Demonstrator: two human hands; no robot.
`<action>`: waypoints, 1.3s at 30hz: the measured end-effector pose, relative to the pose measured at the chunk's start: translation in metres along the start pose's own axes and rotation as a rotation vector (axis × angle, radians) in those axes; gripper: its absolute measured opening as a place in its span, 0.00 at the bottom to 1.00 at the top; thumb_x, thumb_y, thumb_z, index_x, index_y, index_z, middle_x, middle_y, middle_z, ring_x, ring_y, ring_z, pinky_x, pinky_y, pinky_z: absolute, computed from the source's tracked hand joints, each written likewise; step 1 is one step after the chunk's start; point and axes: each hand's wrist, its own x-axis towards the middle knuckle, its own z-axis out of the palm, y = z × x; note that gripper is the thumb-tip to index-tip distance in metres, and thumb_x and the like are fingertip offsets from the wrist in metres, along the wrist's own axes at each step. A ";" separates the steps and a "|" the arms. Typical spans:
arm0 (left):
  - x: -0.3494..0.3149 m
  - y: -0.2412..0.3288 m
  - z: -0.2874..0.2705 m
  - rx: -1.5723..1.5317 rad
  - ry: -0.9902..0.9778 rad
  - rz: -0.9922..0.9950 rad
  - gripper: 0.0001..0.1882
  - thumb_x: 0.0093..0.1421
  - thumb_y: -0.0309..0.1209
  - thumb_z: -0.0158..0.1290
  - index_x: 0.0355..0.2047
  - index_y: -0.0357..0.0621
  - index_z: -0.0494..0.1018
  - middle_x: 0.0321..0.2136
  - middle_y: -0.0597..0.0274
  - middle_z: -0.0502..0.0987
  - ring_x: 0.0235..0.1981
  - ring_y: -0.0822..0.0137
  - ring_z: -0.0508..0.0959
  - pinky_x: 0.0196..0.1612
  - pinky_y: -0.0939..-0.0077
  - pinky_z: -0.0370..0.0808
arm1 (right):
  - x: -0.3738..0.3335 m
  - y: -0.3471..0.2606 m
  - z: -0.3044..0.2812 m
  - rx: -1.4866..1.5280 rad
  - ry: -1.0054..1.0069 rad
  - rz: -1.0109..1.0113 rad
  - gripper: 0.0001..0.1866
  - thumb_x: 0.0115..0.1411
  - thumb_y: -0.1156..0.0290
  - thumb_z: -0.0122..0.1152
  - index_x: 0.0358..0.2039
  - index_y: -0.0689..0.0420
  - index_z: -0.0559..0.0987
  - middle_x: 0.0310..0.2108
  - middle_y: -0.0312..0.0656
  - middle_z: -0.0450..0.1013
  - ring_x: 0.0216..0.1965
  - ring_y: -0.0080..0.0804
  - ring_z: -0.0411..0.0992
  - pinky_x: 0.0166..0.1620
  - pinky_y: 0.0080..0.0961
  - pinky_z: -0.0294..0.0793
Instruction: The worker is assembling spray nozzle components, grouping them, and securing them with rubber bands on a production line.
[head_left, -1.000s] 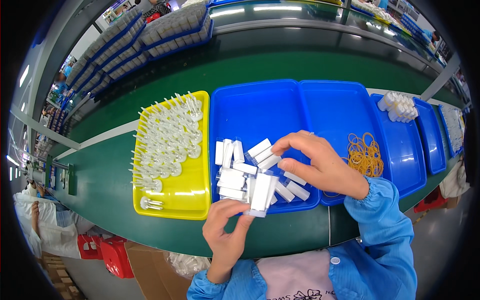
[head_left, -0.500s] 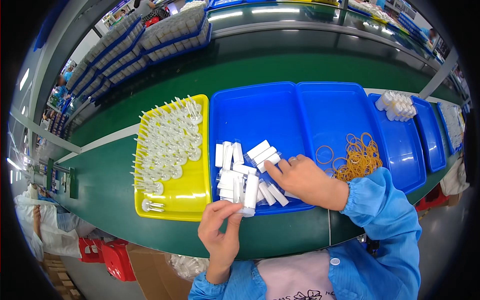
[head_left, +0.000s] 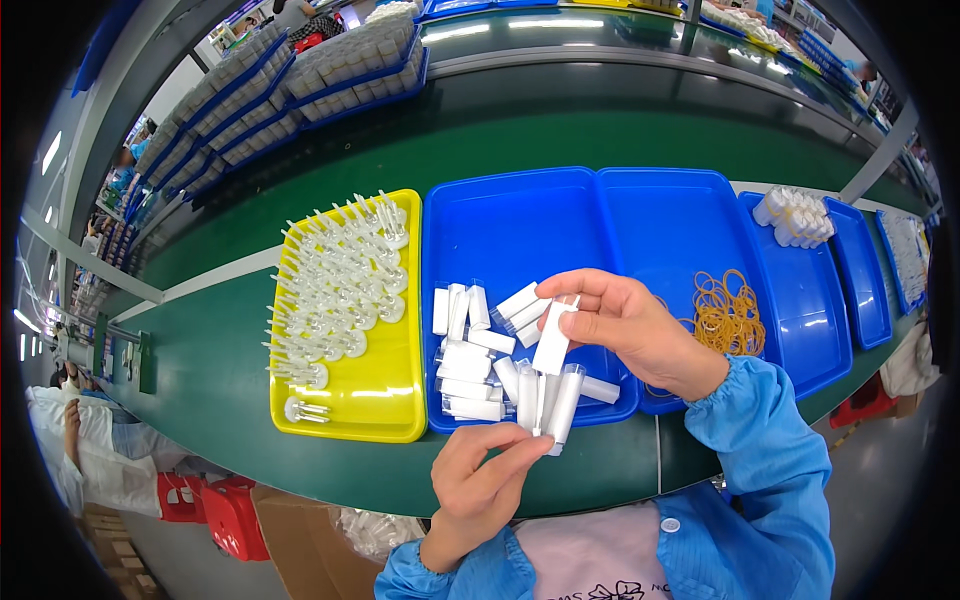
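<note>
My left hand (head_left: 490,475) is closed in a pinch on the lower ends of slim white tubes with clear ends (head_left: 565,405), just over the front rim of the left blue tray (head_left: 510,230). How many it grips is hard to tell. Above it, my right hand (head_left: 620,325) pinches a white tube (head_left: 553,340) between thumb and fingers, its lower end close to the tubes in my left hand. Several more white tubes (head_left: 465,360) with clear ends lie loosely in the front half of that tray.
A yellow tray (head_left: 365,395) on the left holds rows of white-and-clear stemmed pieces (head_left: 340,280). Orange rubber bands (head_left: 735,315) lie in the adjoining blue tray (head_left: 665,215). Farther right, bundled white cylinders (head_left: 795,215) sit in another blue tray. Stacked trays (head_left: 345,75) stand at the back left.
My right hand has risen from the tray with a white tube and turned toward my left hand. My left hand has shifted right with its tubes.
</note>
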 end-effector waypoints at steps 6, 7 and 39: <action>0.000 0.000 -0.004 0.034 -0.032 0.022 0.16 0.41 0.15 0.61 0.32 0.45 0.82 0.30 0.60 0.77 0.31 0.63 0.76 0.33 0.75 0.73 | 0.004 -0.007 0.009 -0.015 -0.069 0.071 0.18 0.64 0.71 0.55 0.54 0.62 0.71 0.45 0.43 0.75 0.47 0.25 0.72 0.52 0.24 0.70; -0.002 0.001 -0.007 0.048 -0.033 0.026 0.16 0.41 0.16 0.61 0.32 0.45 0.82 0.30 0.61 0.77 0.31 0.63 0.76 0.33 0.74 0.73 | 0.001 -0.010 0.010 -0.041 -0.044 0.070 0.18 0.63 0.71 0.56 0.53 0.62 0.72 0.45 0.42 0.75 0.46 0.25 0.72 0.51 0.24 0.70; -0.023 0.006 0.032 -1.623 -0.453 -0.898 0.39 0.56 0.32 0.60 0.64 0.42 0.54 0.46 0.63 0.71 0.46 0.74 0.73 0.48 0.77 0.70 | -0.066 -0.032 0.043 -0.929 -0.077 -0.483 0.14 0.46 0.74 0.61 0.36 0.62 0.77 0.36 0.44 0.72 0.39 0.31 0.69 0.45 0.24 0.67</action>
